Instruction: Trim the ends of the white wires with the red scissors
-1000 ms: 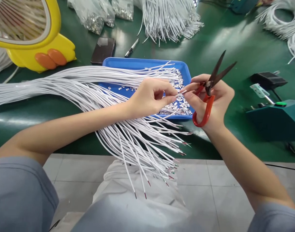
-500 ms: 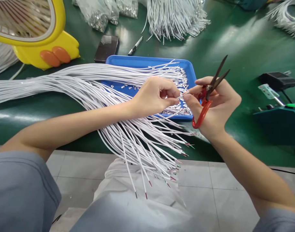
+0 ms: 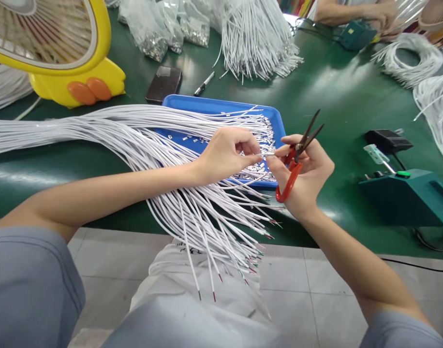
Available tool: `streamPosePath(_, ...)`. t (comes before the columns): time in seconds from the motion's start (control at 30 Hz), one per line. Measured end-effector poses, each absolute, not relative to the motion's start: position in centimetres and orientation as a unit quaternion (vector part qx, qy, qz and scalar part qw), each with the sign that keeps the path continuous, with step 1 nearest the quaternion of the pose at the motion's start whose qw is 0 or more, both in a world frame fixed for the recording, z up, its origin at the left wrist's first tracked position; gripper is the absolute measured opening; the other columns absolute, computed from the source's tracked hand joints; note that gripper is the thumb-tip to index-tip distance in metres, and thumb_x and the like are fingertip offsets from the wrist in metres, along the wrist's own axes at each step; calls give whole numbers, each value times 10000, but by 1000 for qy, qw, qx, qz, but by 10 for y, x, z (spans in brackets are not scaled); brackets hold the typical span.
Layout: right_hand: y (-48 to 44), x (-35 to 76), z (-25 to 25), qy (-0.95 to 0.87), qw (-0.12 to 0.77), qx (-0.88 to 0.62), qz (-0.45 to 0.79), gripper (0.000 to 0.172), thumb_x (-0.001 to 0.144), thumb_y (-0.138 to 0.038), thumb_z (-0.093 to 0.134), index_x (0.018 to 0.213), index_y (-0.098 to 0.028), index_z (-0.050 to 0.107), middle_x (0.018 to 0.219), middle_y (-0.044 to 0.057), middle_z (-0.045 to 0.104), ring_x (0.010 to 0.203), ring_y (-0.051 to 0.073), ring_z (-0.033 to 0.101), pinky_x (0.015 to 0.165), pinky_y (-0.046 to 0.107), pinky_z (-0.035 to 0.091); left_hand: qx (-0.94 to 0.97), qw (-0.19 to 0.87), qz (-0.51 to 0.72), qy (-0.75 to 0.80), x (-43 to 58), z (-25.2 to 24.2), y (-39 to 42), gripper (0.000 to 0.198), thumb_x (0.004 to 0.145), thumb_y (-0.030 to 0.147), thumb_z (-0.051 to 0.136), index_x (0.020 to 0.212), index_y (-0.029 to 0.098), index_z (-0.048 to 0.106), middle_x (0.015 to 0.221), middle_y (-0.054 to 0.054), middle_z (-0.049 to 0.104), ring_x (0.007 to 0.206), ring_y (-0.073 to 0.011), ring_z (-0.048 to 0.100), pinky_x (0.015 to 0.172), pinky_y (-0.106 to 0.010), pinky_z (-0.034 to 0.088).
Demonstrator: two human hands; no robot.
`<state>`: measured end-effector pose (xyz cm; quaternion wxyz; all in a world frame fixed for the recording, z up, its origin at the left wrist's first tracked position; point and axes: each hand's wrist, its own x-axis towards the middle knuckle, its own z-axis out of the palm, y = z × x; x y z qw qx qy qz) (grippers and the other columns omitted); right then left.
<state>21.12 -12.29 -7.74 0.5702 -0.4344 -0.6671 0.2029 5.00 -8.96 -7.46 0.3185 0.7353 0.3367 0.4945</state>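
Note:
Between thumb and forefinger, my left hand (image 3: 227,157) pinches a thin white cable close to its tip. My right hand (image 3: 306,176) meets it there, its thumb and forefinger closed at the cable's end. Red-handled scissors (image 3: 289,181) hang in the right hand, blades parted and pointing up and away. Both hands are over a blue tray (image 3: 225,100) that holds small shiny metal pieces (image 3: 259,169). Across the tray and under my left forearm lies a large bundle of white cables (image 3: 116,126). Many of its ends show red or green wires and droop past the table edge.
A yellow fan (image 3: 80,79) stands at the far left. Behind the tray are a dark box (image 3: 164,83), a pen (image 3: 204,83), bags of metal parts (image 3: 152,41) and more cables (image 3: 258,43). A green machine (image 3: 406,195) sits at right. Another person's hands (image 3: 379,13) are at the back.
The view has shifted, bringing more of the far right table and another person's hands into sight. My hands stay together at the cable end, and the scissors remain in my right hand.

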Motion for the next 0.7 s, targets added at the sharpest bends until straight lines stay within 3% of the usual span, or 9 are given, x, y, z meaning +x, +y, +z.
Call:
streamPosePath(0.1,-121,213,-74,-652,588,-427,216,219,734,-274,711,933,-309,627,690,-42,643,552,123,573,508,296,470,731,342,491,326,50,-72,-89,66,690,128,736,650,131,683,600,12,641,541,-67,495,526,-219,374)
streamPosePath(0.2,-117,217,-73,-633,613,-419,220,194,767,-291,693,944,-324,619,786,-27,693,680,153,654,562,310,500,736,366,478,309,50,-71,-88,63,722,131,702,660,132,694,607,7,652,544,-67,499,527,-213,375)
streamPosePath(0.37,-109,224,-77,-663,585,-371,285,273,750,-286,715,1001,-301,608,887,-16,729,756,157,687,640,317,529,757,384,456,268,49,-74,-88,112,768,94,615,699,126,698,629,0,664,560,-68,533,529,-189,395)
streamPosePath(0.57,-108,224,-78,-685,563,-374,272,254,752,-294,717,971,-313,590,779,-37,687,678,148,666,557,303,494,767,383,451,248,47,-76,-89,209,781,49,535,641,130,668,616,0,661,588,-78,580,556,-188,421)
streamPosePath(0.7,-110,221,-75,-679,568,-391,251,241,734,-287,738,926,-304,594,737,-40,652,639,129,625,539,287,477,761,367,466,263,48,-74,-90,139,760,65,584,681,125,682,615,-3,653,541,-67,521,502,-189,375)
